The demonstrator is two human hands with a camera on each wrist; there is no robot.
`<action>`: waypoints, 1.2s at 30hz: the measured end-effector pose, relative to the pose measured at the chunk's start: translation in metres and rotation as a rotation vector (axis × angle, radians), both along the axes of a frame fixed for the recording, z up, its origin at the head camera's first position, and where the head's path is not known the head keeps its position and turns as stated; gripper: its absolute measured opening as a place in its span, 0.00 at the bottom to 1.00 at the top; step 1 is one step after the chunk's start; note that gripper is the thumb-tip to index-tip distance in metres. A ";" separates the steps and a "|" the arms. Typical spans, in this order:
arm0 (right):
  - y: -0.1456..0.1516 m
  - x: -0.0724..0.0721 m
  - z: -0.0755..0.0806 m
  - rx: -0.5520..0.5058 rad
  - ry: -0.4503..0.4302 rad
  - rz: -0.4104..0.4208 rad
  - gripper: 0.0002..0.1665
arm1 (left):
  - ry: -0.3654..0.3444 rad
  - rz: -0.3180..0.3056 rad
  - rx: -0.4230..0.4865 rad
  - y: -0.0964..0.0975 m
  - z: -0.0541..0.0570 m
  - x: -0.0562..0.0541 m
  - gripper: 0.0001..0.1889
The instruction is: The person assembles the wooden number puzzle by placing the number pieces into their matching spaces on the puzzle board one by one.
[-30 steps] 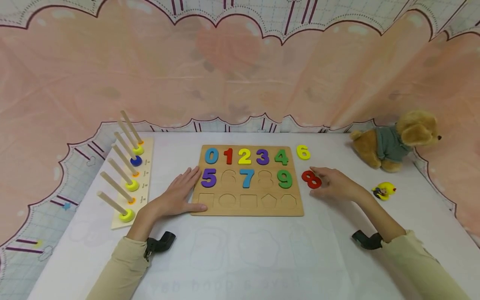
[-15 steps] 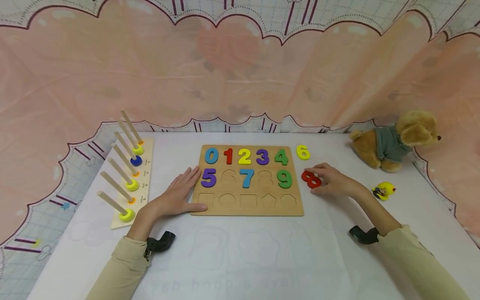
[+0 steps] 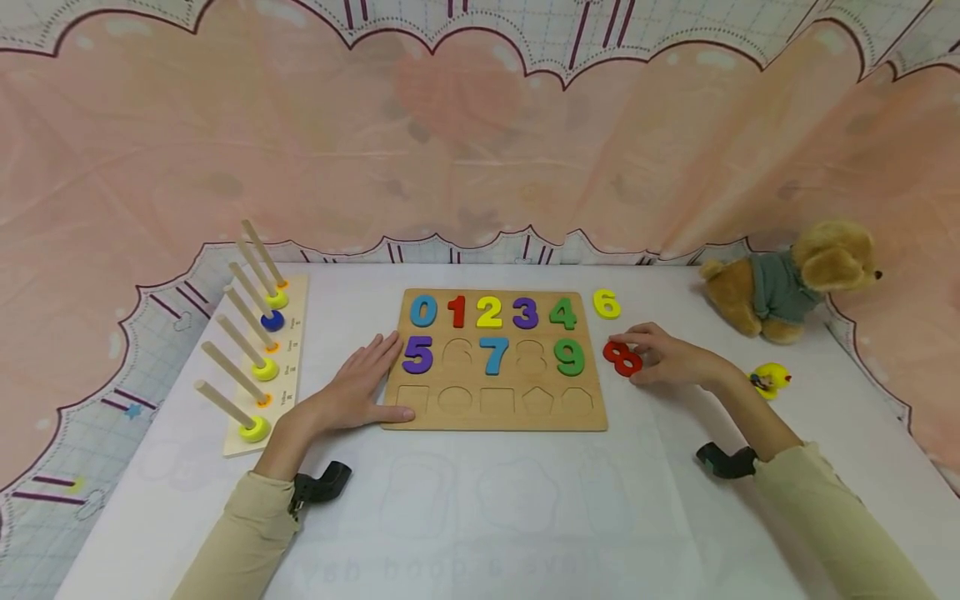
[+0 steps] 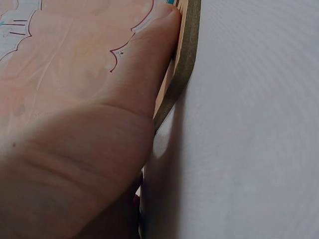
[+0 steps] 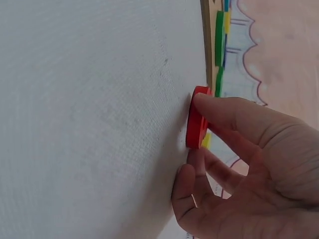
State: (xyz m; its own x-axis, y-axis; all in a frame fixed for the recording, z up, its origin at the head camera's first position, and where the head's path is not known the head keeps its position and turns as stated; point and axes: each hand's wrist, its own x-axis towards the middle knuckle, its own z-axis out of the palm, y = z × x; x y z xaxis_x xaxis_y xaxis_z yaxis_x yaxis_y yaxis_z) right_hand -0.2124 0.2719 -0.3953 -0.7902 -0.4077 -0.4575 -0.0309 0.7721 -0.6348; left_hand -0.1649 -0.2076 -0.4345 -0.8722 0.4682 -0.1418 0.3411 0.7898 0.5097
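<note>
A wooden number board [image 3: 468, 417] lies on the table, with blue, red, yellow, purple and green numerals seated in its two upper rows. Outlined recesses show in its second and bottom rows. My left hand [image 3: 348, 387] rests on the board's left edge, fingers extended and thumb on the lower left corner; its thumb side fills much of the left wrist view. Just right of the board, my right hand [image 3: 675, 360] pinches a red number 8 [image 3: 622, 358] between thumb and fingers. In the right wrist view the thumb touches one edge of the red 8 [image 5: 195, 122], low over the tabletop.
A yellow number 6 [image 3: 607, 304] lies beyond the red 8. To the left stands a peg board [image 3: 292, 375] with rings on upright sticks. A teddy bear [image 3: 783, 287] and a yellow rubber duck [image 3: 772, 379] sit on the right.
My right hand's fingers have shifted slightly left and around the red 8, which stays in almost the same place. The left hand and the board have not visibly moved.
</note>
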 end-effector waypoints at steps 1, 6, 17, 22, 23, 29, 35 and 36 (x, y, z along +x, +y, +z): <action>0.000 0.000 0.000 -0.003 -0.003 -0.001 0.39 | -0.001 0.000 -0.001 0.000 0.000 0.000 0.59; 0.001 -0.003 -0.002 -0.019 -0.012 0.003 0.39 | -0.009 0.003 -0.005 0.000 0.000 0.000 0.59; 0.004 -0.008 -0.002 -0.035 -0.006 0.007 0.37 | -0.002 0.002 -0.012 0.000 0.000 -0.001 0.59; 0.003 -0.007 -0.003 -0.032 0.010 -0.009 0.37 | 0.000 0.000 -0.013 0.000 0.000 -0.001 0.60; 0.003 -0.007 -0.004 -0.027 0.014 -0.010 0.38 | -0.001 0.001 -0.012 0.000 0.000 -0.001 0.60; 0.002 -0.006 -0.006 -0.026 0.050 -0.007 0.37 | -0.009 0.004 -0.010 0.000 -0.001 -0.001 0.60; 0.000 -0.003 -0.009 0.010 0.144 -0.008 0.35 | -0.010 0.010 -0.015 0.000 0.000 -0.001 0.60; 0.000 -0.002 -0.009 0.016 0.161 -0.008 0.35 | -0.011 0.010 -0.014 0.000 0.000 -0.001 0.60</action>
State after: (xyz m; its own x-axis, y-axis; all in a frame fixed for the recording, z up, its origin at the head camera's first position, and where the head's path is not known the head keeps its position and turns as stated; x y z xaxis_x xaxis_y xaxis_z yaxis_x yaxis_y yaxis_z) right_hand -0.2141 0.2717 -0.4045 -0.8571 -0.3948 -0.3308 -0.1254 0.7829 -0.6094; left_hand -0.1660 -0.2075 -0.4346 -0.8754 0.4569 -0.1580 0.3272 0.8005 0.5021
